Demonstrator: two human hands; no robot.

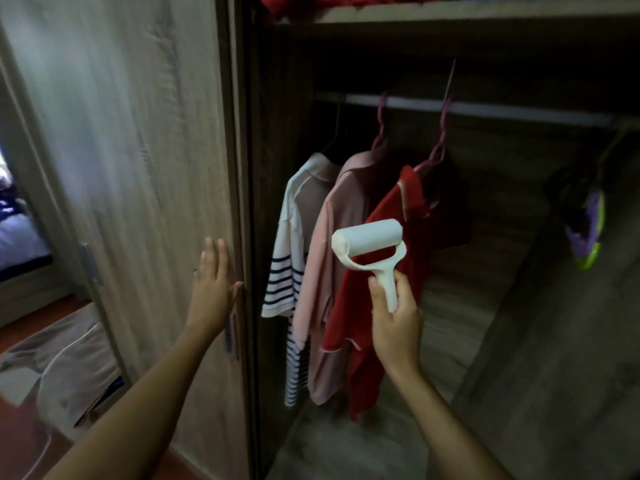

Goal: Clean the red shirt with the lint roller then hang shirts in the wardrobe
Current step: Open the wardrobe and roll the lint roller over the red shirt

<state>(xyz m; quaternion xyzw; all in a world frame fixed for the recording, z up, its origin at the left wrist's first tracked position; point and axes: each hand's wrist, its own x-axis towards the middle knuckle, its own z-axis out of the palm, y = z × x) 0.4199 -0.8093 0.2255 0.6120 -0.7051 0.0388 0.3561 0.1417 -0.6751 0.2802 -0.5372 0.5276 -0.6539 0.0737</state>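
Three shirts hang on the wardrobe rail (485, 109): a white shirt with navy stripes (287, 265) on the left, a pink shirt (325, 271) in the middle and the red shirt (388, 209) on the right, on a pink hanger (438, 147). My right hand (394, 320) grips the handle of a white lint roller (367, 239), whose roll is held up in front of the red shirt. My left hand (213, 289) lies flat, fingers spread, against the edge of the wooden wardrobe door (138, 168).
A shelf (450, 15) above the rail carries red fabric. A purple and green item (588, 230) hangs at the right of the wardrobe. A beige garment (65, 362) lies on the floor at the left, by a bed (17, 237).
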